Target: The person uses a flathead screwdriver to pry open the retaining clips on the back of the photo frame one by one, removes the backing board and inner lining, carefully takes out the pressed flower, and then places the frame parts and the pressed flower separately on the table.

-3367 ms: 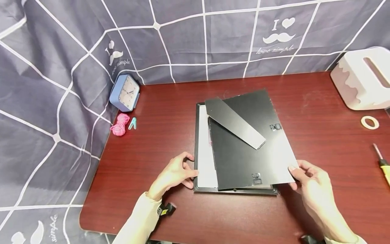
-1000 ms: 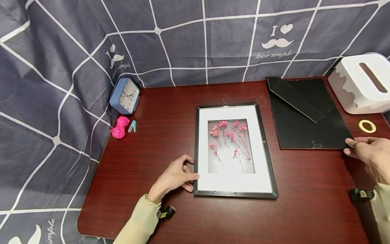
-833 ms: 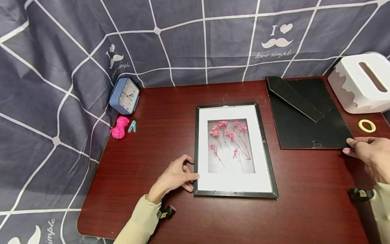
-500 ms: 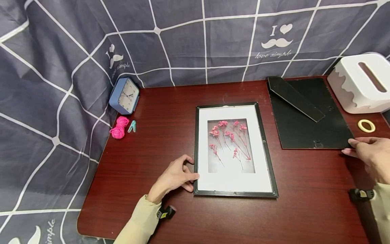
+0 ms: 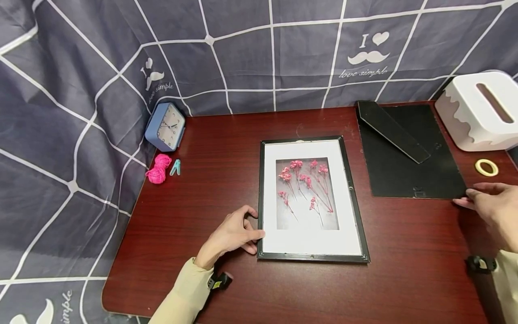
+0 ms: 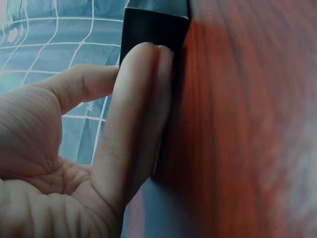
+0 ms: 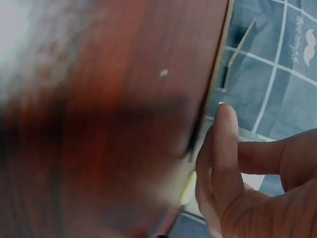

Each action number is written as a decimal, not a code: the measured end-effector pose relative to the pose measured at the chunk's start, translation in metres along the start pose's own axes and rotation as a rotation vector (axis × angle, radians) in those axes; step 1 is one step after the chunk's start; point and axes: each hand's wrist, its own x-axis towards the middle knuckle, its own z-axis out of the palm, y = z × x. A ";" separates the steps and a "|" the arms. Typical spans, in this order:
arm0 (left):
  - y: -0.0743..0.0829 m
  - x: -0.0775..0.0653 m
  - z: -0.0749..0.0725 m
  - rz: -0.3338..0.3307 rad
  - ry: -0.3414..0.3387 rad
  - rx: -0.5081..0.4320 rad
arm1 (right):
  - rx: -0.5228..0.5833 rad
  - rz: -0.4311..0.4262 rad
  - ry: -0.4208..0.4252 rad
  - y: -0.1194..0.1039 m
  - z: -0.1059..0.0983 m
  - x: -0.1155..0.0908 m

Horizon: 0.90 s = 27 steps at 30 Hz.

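Observation:
My left hand (image 5: 231, 231) grips the left side of a black picture frame (image 5: 311, 258), thumb on top and fingers against the outer edge. The left wrist view has the frame's dark corner (image 6: 153, 30) at those fingertips. Inside the frame, a white mat (image 5: 299, 243) surrounds dried pink flowers (image 5: 305, 180). To the right, the black backing board (image 5: 398, 173) lies flat on the table, its easel leg (image 5: 392, 131) slanting across it. At the board's near right corner is my right hand (image 5: 495, 207), fingertips right by the edge and loosely extended.
A tissue box (image 5: 477, 112) stands behind the right hand, with a cream ring (image 5: 486, 167) in front of it. At the left are a blue alarm clock (image 5: 165, 127), pink yarn (image 5: 158, 169) and a teal clip (image 5: 175, 167). Grey checked cloth (image 5: 243, 54) hangs behind the table.
The right hand has carried the backing board off the frame to the right and laid it down, uncovering the mat and flowers. Its fingers have just loosened at the corner. The left hand stays put.

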 end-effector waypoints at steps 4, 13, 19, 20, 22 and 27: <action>0.004 0.001 -0.003 0.005 0.021 0.058 | 0.087 -0.129 0.037 -0.013 0.012 -0.023; 0.014 0.017 -0.010 0.016 0.123 0.124 | -0.370 -0.619 0.101 -0.077 0.081 -0.096; 0.017 0.023 -0.010 0.003 0.101 0.117 | -0.399 -0.859 -0.064 -0.104 0.134 -0.115; 0.018 0.024 -0.009 0.003 0.097 0.115 | -0.416 -0.867 -0.105 -0.107 0.141 -0.116; 0.018 0.025 -0.009 0.001 0.089 0.110 | -0.463 -0.864 -0.185 -0.114 0.154 -0.115; 0.018 0.026 -0.010 -0.004 0.081 0.097 | -0.552 -0.838 -0.314 -0.123 0.173 -0.108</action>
